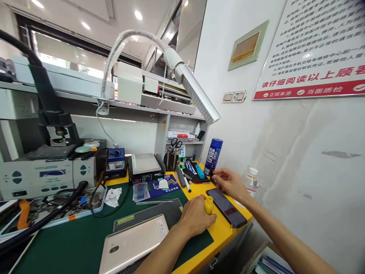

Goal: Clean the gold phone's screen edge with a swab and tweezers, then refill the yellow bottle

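My left hand is wrapped around a small yellow bottle at the right edge of the green mat. Just past the far end of a dark phone, my right hand has its fingers curled together beside a blue spray can. A small dark item shows at those fingertips, too unclear to name. The dark phone lies screen up on the yellow bench edge. Left of my left hand, a gold phone lies back up on a grey perforated pad.
Tweezers lie beyond the pad. A heating plate, a holder with scissors and a blue tube stand or lie behind. A clear bottle is by the wall. A lamp hangs overhead; a black cable crosses at left.
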`<state>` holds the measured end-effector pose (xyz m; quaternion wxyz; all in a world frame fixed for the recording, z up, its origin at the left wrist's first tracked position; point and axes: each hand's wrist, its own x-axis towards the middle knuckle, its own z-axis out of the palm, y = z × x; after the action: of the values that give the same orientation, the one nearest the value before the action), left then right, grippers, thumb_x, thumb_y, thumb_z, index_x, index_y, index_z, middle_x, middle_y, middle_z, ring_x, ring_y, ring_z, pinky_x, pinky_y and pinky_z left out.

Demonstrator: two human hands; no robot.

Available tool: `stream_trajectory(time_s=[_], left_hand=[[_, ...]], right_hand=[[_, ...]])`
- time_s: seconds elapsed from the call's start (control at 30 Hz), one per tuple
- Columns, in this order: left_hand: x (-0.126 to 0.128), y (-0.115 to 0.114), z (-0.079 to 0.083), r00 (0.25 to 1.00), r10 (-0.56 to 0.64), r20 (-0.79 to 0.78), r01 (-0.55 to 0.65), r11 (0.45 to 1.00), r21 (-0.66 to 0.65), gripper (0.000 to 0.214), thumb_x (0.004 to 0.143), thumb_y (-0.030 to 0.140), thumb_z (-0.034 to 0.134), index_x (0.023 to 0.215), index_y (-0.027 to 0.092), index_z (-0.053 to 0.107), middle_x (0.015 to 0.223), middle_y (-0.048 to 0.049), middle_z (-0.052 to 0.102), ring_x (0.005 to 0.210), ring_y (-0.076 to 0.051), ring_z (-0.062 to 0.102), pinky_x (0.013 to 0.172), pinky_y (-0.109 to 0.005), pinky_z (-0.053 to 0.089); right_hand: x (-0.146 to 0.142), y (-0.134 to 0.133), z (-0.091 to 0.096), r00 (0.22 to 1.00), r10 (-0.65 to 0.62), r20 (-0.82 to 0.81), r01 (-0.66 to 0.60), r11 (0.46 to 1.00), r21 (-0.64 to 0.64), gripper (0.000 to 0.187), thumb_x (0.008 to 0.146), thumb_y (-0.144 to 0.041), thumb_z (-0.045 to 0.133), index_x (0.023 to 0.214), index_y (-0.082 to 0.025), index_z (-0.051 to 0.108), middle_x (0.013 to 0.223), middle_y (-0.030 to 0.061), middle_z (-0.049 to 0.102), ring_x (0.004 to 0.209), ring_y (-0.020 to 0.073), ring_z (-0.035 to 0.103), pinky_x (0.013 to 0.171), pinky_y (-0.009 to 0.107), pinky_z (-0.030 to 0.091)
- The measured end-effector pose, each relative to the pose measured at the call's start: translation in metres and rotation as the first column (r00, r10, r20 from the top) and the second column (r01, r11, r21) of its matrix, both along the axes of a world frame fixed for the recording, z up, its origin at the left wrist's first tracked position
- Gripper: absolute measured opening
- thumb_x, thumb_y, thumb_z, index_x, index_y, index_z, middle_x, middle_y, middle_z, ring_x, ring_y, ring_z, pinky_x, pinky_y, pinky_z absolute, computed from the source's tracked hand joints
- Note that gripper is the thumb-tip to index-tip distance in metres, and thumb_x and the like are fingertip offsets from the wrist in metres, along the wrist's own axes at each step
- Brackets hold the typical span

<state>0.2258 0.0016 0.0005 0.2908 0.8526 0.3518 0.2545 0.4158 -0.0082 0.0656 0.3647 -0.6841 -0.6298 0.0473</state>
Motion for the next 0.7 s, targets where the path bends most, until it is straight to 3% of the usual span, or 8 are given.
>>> stream_trajectory(time_s=[0.13, 0.23, 0.3, 0.37, 0.47, 0.57, 0.7], left_hand=[[-0.002, -0.002, 0.000, 1.000, -0.010, 0.024, 0.011, 0.999, -0.036, 0.066, 0.075, 0.044, 0.066, 0.134, 0.017, 0.052, 0.120, -0.0174, 0.068, 0.108, -0.039, 0.065, 0.087, -0.042, 0.049], [-0.003, -0.003, 0.000, 0.999, -0.013, 0.047, 0.016, 0.998, -0.064, 0.078, 0.075, 0.042, 0.067, 0.144, 0.016, 0.043, 0.123, -0.0199, 0.066, 0.112, -0.042, 0.062, 0.090, -0.045, 0.048], [-0.003, -0.003, 0.000, 0.998, -0.014, 0.066, 0.019, 0.996, -0.082, 0.083, 0.074, 0.042, 0.068, 0.146, 0.014, 0.040, 0.126, -0.0215, 0.064, 0.115, -0.043, 0.060, 0.093, -0.047, 0.046], [-0.003, -0.004, 0.000, 0.996, -0.011, 0.086, 0.021, 0.994, -0.109, 0.088, 0.073, 0.044, 0.070, 0.149, 0.013, 0.037, 0.131, -0.0224, 0.061, 0.120, -0.043, 0.057, 0.096, -0.047, 0.044], [-0.004, -0.004, 0.000, 0.994, -0.013, 0.112, 0.031, 0.986, -0.162, 0.098, 0.070, 0.050, 0.074, 0.150, 0.011, 0.034, 0.139, -0.0224, 0.054, 0.127, -0.041, 0.051, 0.100, -0.045, 0.043], [-0.008, -0.003, 0.002, 0.992, -0.029, 0.126, 0.056, 0.975, -0.216, 0.106, 0.064, 0.057, 0.079, 0.148, 0.009, 0.035, 0.138, -0.0219, 0.052, 0.128, -0.039, 0.049, 0.101, -0.043, 0.042], [-0.016, 0.002, 0.007, 0.991, -0.057, 0.124, 0.090, 0.957, -0.275, 0.118, 0.057, 0.064, 0.081, 0.149, 0.007, 0.033, 0.140, -0.0232, 0.048, 0.126, -0.040, 0.050, 0.097, -0.042, 0.045]], right_hand=[[0.040, -0.044, 0.061, 0.957, -0.276, 0.094, 0.258, 0.951, 0.170, 0.036, 0.097, -0.044, 0.044, 0.114, -0.015, 0.059, 0.096, 0.0098, 0.071, 0.074, 0.0194, 0.066, 0.069, 0.033, 0.053], [0.068, -0.061, 0.086, 0.856, -0.475, 0.204, 0.443, 0.877, 0.186, 0.037, 0.095, -0.046, 0.046, 0.109, -0.017, 0.062, 0.087, 0.0098, 0.069, 0.081, 0.0276, 0.065, 0.074, 0.042, 0.049], [0.081, -0.063, 0.088, 0.815, -0.500, 0.293, 0.493, 0.864, 0.100, 0.038, 0.090, -0.052, 0.055, 0.099, -0.017, 0.066, 0.079, 0.0089, 0.068, 0.079, 0.0300, 0.064, 0.072, 0.045, 0.048], [0.090, -0.059, 0.084, 0.810, -0.458, 0.366, 0.497, 0.868, -0.014, 0.039, 0.089, -0.055, 0.061, 0.093, -0.017, 0.067, 0.079, 0.0068, 0.067, 0.077, 0.0269, 0.064, 0.072, 0.044, 0.050], [0.098, -0.050, 0.078, 0.822, -0.383, 0.421, 0.476, 0.869, -0.138, 0.034, 0.094, -0.049, 0.061, 0.099, -0.015, 0.066, 0.090, 0.0040, 0.068, 0.081, 0.0189, 0.065, 0.077, 0.039, 0.054], [0.101, -0.046, 0.076, 0.835, -0.353, 0.422, 0.465, 0.863, -0.199, 0.032, 0.097, -0.045, 0.059, 0.103, -0.015, 0.065, 0.098, 0.0045, 0.068, 0.084, 0.0177, 0.066, 0.077, 0.037, 0.056], [0.099, -0.054, 0.075, 0.857, -0.365, 0.365, 0.461, 0.859, -0.224, 0.032, 0.098, -0.044, 0.058, 0.104, -0.013, 0.065, 0.093, 0.0034, 0.068, 0.075, 0.0152, 0.066, 0.068, 0.032, 0.057]])
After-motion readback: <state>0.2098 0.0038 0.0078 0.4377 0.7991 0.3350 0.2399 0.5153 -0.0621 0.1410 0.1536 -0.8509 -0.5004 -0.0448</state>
